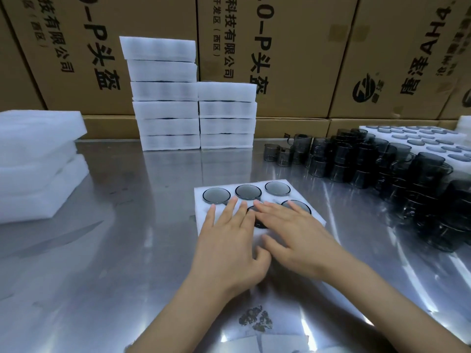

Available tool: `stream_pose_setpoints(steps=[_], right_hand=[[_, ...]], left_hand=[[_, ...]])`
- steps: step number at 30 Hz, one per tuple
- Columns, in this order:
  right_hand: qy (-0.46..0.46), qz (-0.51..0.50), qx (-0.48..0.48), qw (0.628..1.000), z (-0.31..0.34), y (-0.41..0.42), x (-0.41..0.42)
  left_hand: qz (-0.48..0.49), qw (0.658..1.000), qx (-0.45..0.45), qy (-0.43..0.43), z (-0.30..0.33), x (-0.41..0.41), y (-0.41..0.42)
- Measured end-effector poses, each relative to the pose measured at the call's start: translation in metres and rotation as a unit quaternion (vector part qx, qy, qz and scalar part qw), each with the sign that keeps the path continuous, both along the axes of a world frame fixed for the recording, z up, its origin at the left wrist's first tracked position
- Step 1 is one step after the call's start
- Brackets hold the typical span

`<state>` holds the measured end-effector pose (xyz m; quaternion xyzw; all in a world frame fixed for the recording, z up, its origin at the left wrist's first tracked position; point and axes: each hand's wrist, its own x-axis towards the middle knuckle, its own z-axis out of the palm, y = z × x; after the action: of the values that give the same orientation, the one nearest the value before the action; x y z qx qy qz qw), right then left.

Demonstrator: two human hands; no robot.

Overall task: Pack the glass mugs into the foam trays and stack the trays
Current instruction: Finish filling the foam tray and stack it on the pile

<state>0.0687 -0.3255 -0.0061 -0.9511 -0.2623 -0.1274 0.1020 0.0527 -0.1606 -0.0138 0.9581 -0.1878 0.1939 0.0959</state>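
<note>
Both hands flat, fingers spread and extended, gripping nothing: left hand (229,240) palm-down on the foam tray (204,197), fingertips just short of the tray's far row; right hand (298,238) palm-down beside it, thumbs nearly touching, its fingers lying over the near-row mugs. Tray sits on the steel table (114,250), holding glass mugs (248,191) seated in round pockets, three in the far row visible, two more partly hidden under the right hand. Right of the tray: loose pile of dark glass mugs (369,161) stacked on the table, and beyond it a large foam sheet (420,141) of filled pockets. Behind the tray: two stacks of trays (168,98) side by side, left one taller. Left of the tray: pile of foam blocks (38,161). Cardboard boxes (293,47) wall the back.
</note>
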Motion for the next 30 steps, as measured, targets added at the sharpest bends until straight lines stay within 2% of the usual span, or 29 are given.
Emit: stream_pose_setpoints(steps=[5,7,10,12,13,15,17,21,25,30], right_hand=[[-0.026,0.011,0.003,1.0,-0.005,0.001,-0.003],[-0.027,0.02,0.026,0.999,-0.003,0.001,-0.003],[-0.021,0.02,0.185,0.982,0.003,-0.006,0.001],[-0.08,-0.044,0.271,0.958,0.011,-0.025,0.013],[-0.106,-0.103,0.278,0.949,0.016,-0.04,0.022],[-0.114,-0.244,0.248,0.931,0.027,-0.076,0.04],[-0.08,-0.364,0.197,0.907,0.034,-0.114,0.054],[0.031,-0.498,0.085,0.863,0.038,-0.172,0.069],[0.123,-0.541,0.04,0.831,0.034,-0.197,0.075],[0.081,-0.518,-0.045,0.85,0.027,-0.197,0.08]], left_hand=[[0.006,1.0,0.026,0.002,0.002,-0.007,-0.001],[-0.006,0.999,0.014,-0.029,0.004,-0.009,-0.001],[-0.039,0.996,-0.035,-0.078,0.003,-0.009,0.0],[-0.066,0.988,-0.085,-0.107,0.001,-0.009,0.001],[-0.081,0.984,-0.107,-0.12,0.001,-0.008,0.002],[-0.103,0.973,-0.148,-0.141,-0.001,-0.006,0.003],[-0.114,0.966,-0.171,-0.158,-0.003,-0.004,0.003],[-0.115,0.962,-0.172,-0.18,-0.006,-0.001,0.001],[-0.108,0.96,-0.172,-0.192,-0.006,0.001,0.001],[-0.101,0.963,-0.159,-0.192,-0.005,0.002,0.0]])
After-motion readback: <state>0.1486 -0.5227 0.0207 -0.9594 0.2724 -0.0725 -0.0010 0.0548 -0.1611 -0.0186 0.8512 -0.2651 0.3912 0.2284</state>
